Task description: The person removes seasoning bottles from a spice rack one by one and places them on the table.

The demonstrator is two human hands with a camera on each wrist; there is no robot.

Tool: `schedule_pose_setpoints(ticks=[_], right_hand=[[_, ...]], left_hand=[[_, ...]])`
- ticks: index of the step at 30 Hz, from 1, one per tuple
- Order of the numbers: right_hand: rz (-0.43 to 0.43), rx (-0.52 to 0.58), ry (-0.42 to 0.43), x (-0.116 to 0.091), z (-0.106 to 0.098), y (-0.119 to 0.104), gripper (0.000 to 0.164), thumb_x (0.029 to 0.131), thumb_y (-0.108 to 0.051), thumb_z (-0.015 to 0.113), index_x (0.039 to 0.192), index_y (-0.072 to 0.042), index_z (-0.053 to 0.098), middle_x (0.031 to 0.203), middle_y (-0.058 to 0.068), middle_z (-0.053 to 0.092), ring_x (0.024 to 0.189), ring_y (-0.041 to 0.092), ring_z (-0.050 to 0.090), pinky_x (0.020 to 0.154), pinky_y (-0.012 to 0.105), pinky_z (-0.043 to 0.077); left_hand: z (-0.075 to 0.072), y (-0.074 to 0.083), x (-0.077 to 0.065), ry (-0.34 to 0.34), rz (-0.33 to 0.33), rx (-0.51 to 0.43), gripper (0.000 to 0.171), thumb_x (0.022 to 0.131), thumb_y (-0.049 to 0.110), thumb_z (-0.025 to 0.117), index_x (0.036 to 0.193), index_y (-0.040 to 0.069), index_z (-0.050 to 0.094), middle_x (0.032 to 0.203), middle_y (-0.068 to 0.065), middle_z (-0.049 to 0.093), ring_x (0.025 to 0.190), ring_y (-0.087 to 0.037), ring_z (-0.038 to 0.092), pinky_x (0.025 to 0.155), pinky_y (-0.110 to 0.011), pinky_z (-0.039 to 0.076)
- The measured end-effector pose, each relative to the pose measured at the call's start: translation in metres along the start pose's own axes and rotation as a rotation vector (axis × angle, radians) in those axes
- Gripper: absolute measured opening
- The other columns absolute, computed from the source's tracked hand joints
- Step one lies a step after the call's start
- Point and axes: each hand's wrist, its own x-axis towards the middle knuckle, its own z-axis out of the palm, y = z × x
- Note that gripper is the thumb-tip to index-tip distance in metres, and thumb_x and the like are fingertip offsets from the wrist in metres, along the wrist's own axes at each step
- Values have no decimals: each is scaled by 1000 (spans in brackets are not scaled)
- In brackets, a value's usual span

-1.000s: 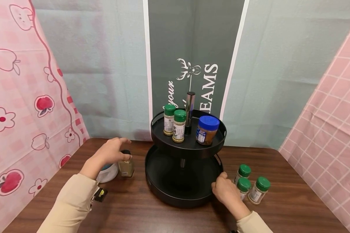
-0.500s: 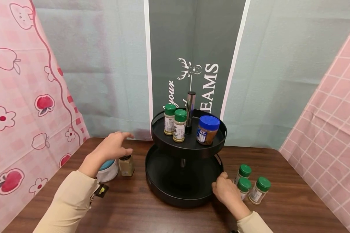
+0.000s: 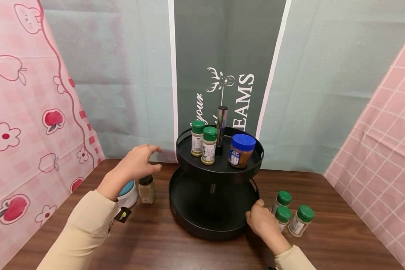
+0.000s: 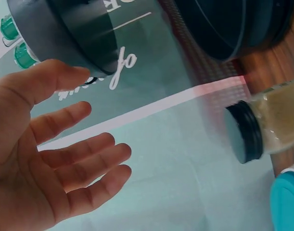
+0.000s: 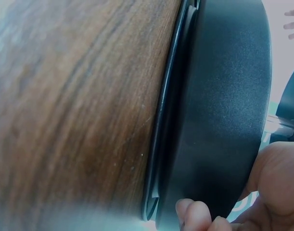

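My left hand [image 3: 138,162] hovers with spread, loosely bent fingers above a square glass spice jar [image 3: 147,192] with a black lid. In the left wrist view nothing lies in its palm, and the jar's lid [image 4: 243,131] is apart from the fingertips. My right hand [image 3: 261,222] holds the right edge of the lower tray [image 3: 202,232] of a black two-tier stand. In the right wrist view, its fingertips [image 5: 197,214] press the tray's outer wall, with the thumb at the rim. On the upper tray [image 3: 219,177] stand two green-capped shakers [image 3: 208,147] and a blue-lidded jar [image 3: 242,150].
Beside the black-lidded jar, a white tub [image 3: 128,198] with a turquoise lid is partly behind my left forearm. Several green-capped shakers [image 3: 298,221] stand right of my right hand. A metal post [image 3: 222,127] rises from the stand. Fabric curtains [image 3: 131,75] border the brown table [image 3: 148,240].
My left hand has lifted away from the black-lidded jar, moving up and slightly right, so the jar's lid shows. The right hand stays at the lower tray's edge.
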Motion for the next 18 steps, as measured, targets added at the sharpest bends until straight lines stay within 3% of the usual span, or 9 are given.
schedule_pose_setpoints(ticks=[7, 18], right_hand=[[11, 0, -12, 0, -1, -1, 48, 86, -16, 46, 113, 21, 33, 79, 31, 58, 63, 36, 55, 53, 49, 46], [7, 2, -8, -1, -1, -1, 46, 86, -15, 46, 112, 21, 34, 75, 28, 57, 58, 33, 53, 50, 47, 45]], left_hand=[[-4, 7, 7, 61, 49, -27, 40, 79, 21, 64, 115, 5, 57, 109, -18, 59, 100, -32, 51, 78, -52, 45], [-15, 18, 17, 105, 45, -61, 38, 81, 22, 63, 114, 5, 57, 109, -19, 58, 100, -32, 51, 79, -51, 45]])
